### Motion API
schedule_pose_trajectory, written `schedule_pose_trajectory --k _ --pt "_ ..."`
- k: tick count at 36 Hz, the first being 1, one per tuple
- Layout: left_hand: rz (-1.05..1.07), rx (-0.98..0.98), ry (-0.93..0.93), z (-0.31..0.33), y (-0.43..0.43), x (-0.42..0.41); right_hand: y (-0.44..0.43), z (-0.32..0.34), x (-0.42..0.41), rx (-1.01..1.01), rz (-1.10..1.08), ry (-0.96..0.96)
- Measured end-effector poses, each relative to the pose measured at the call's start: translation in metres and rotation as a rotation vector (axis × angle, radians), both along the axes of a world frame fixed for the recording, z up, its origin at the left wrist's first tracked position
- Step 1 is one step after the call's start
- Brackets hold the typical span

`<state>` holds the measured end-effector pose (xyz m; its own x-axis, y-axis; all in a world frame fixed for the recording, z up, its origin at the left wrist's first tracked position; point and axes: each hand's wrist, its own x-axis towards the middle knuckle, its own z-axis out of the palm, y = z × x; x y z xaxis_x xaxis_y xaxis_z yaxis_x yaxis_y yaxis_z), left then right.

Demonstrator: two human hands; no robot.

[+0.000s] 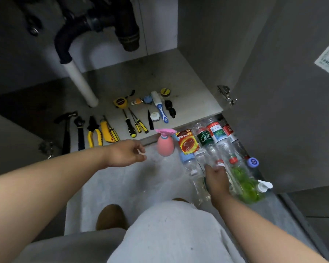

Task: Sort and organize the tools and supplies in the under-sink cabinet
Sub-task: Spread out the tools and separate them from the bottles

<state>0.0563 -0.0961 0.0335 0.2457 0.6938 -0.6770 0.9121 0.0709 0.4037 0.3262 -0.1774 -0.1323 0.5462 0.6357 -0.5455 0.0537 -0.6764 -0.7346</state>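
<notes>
The floor mat (122,186) in front of the open under-sink cabinet is pale grey, and the person kneels on it in light shorts. The right hand (216,180) is lowest in the view. Its fingers are bent down around a clear bottle (199,188) that lies on the floor, so this hand is grasping the bottle. Just to the right of this grasp lies a bottle of green liquid (245,188), and beyond it there is a purple cap (253,161).

Further forward from the right hand, more bottles lie side by side at the cabinet edge: a red and yellow labelled bottle (187,144), a green labelled bottle (204,138) and a red and white labelled bottle (217,131).

The left hand (124,153) is stretched forward with the fingers loosely bent, and it holds nothing. A pink spray bottle (165,145) stands just to the right of its fingertips, not touching them.

Beyond the left hand, the tools lie in a row on the cabinet floor: a hammer (66,130), a wrench (80,133), yellow pliers (94,133), a yellow utility knife (105,132) and screwdrivers (129,124). Behind these lie a tape measure (120,101) and a blue and white brush (160,109).

At the back, a white pipe (82,84) goes up to the black drain trap (110,19). The grey cabinet door (292,111) stands open on the right.
</notes>
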Motion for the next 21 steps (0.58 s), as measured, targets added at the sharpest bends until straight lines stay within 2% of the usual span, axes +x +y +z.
schedule_pose_trajectory --k 3,10,14,21 --pt "-0.036 0.052 0.046 0.014 0.005 -0.013 0.044 0.031 -0.018 0.084 0.219 0.035" --pt "-0.014 0.163 -0.031 -0.007 0.040 -0.048 0.168 0.051 -0.045 0.213 0.599 -0.235" --pt "0.026 0.213 -0.135 -0.045 0.061 -0.059 0.226 0.033 -0.049 0.149 0.738 -0.434" --pt "0.174 0.298 -0.341 -0.102 0.090 -0.052 0.291 -0.001 -0.059 -0.047 0.806 -0.582"
